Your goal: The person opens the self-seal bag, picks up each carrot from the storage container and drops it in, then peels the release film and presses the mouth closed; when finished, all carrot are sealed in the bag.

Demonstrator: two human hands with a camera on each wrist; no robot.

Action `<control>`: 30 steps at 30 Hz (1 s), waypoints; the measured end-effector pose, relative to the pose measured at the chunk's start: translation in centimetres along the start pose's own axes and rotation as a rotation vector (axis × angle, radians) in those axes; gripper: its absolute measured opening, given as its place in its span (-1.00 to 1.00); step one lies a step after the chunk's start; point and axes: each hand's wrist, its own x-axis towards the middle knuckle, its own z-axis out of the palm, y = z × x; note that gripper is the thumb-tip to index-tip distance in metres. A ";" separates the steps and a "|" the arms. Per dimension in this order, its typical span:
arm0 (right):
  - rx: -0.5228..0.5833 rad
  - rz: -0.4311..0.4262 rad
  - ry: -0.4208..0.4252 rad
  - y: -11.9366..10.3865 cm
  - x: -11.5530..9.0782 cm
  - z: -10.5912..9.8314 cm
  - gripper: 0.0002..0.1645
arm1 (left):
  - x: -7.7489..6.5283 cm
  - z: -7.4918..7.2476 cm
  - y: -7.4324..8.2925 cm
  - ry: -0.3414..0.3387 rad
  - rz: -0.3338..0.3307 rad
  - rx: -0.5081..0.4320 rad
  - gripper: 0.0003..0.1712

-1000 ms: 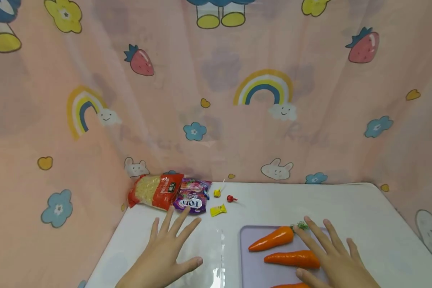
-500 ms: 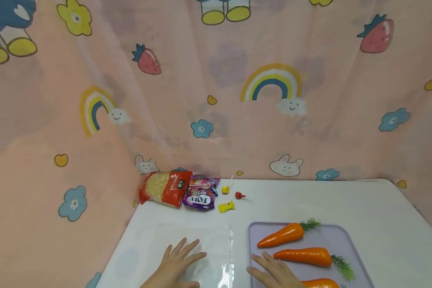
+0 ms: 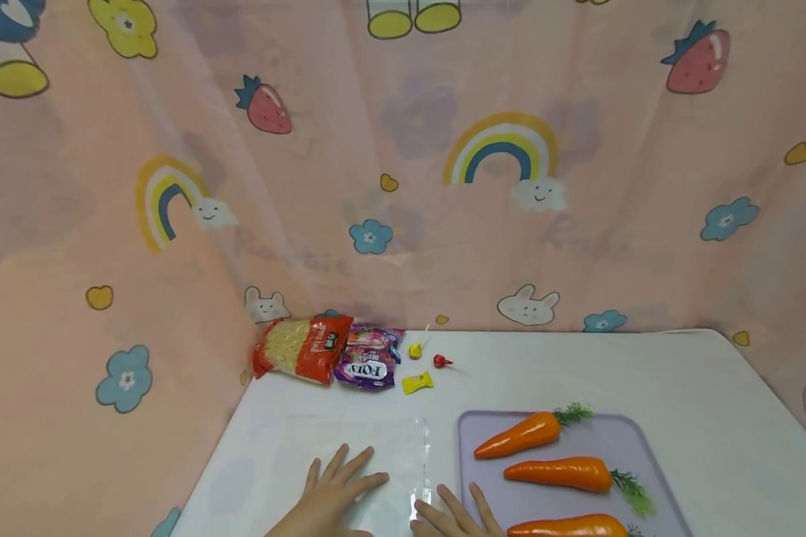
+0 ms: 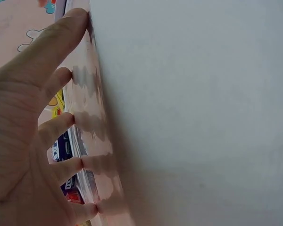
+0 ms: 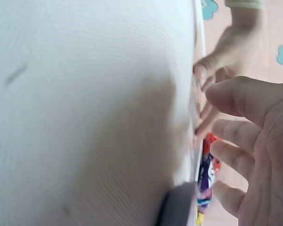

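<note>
A flat, clear plastic bag (image 3: pixel 392 436) lies on the white table, its shiny strip along the right side. Fingers spread, my left hand (image 3: pixel 336 492) rests on it; in the left wrist view the fingertips (image 4: pixel 66 117) meet their own reflections in the plastic. My right hand (image 3: pixel 460 518) is held over the bag's right edge and the near left rim of the lilac tray (image 3: pixel 480 425), fingers extended and holding nothing. In the right wrist view its fingers (image 5: pixel 233 157) are loosely bent. Three orange carrots (image 3: pixel 564 473) with green tops lie on the tray, the nearest cut off by the frame.
Against the back curtain (image 3: pixel 403 246) lie a red-and-clear food bag (image 3: pixel 302 349) and a purple packet (image 3: pixel 369 358). Beside them are a yellow lollipop (image 3: pixel 414 350), a red lollipop (image 3: pixel 439 361) and a yellow wrapped candy (image 3: pixel 417 382).
Both hands have come down and nearer the body. The left hand has settled on the plastic bag. The right hand has swept left from over the carrots to the bag's right edge.
</note>
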 end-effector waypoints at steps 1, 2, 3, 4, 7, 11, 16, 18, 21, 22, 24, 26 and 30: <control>0.002 -0.004 0.006 -0.1 0.1 0.3 -0.18 | 0.0 0.0 0.0 -0.003 -0.001 -0.001 -0.12; -0.004 -0.008 0.015 -0.1 0.2 0.6 -0.18 | 0.0 -0.1 0.0 -0.001 0.004 0.003 -0.12; -0.017 -0.010 0.020 -0.1 0.2 0.8 -0.18 | 0.0 -0.1 0.0 0.000 0.011 0.007 -0.12; -0.034 -0.013 0.025 -0.1 0.3 1.0 -0.17 | 0.0 -0.1 0.0 0.000 0.014 0.011 -0.12; -0.114 -0.028 0.068 0.0 0.3 1.8 -0.15 | -0.1 -0.2 0.0 0.012 0.021 0.017 -0.13; -0.191 -0.043 0.121 0.0 0.3 2.5 -0.13 | -0.2 -0.3 0.1 0.022 0.016 0.006 -0.13; -0.180 -0.041 0.101 0.1 0.2 2.6 -0.14 | -0.1 -0.2 0.1 0.020 0.003 0.002 -0.20; -0.172 -0.037 0.082 0.1 0.2 2.5 -0.14 | 0.0 -0.2 0.2 0.029 0.003 0.011 -0.22; -0.183 -0.027 0.079 0.1 0.2 2.5 -0.15 | 0.1 -0.2 0.2 0.048 0.007 0.025 -0.24; -0.193 -0.024 0.083 0.1 0.2 2.5 -0.15 | 0.1 -0.3 0.2 0.057 0.009 0.027 -0.25; -0.209 -0.017 0.110 0.1 0.3 2.6 -0.15 | 0.2 -0.4 0.2 0.071 0.013 0.027 -0.29; -0.215 -0.011 0.116 0.1 0.3 2.7 -0.16 | 0.2 -0.5 0.1 0.080 0.016 0.018 -0.34; -0.217 -0.008 0.099 0.0 0.3 2.6 -0.14 | 0.1 -0.9 0.0 0.067 0.002 -0.023 -0.43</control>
